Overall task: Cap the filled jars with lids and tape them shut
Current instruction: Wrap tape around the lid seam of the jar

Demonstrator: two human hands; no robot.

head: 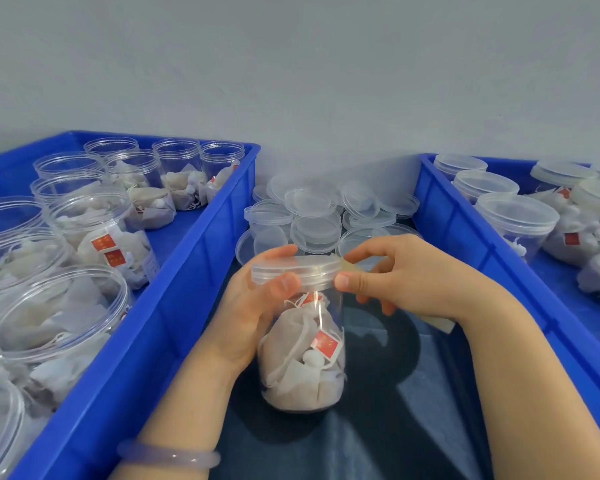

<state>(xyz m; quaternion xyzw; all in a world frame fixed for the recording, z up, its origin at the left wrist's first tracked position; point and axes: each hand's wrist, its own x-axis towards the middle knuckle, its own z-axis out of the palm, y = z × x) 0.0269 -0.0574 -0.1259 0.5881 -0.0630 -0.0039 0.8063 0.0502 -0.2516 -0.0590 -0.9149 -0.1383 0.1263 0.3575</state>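
A clear plastic jar (303, 358) filled with white tea bags with red tags stands on the dark surface in the middle. A clear lid (312, 268) caps it. My left hand (253, 299) grips the jar just under the lid, thumb on the lid's rim. My right hand (399, 271) pinches a strip of clear yellowish tape (352, 266) against the lid's right edge, thumb pressing the rim.
A pile of loose clear lids (323, 213) lies behind the jar. The blue bin (174, 289) on the left holds several open filled jars. The blue bin (465, 237) on the right holds capped jars. A grey wall stands behind.
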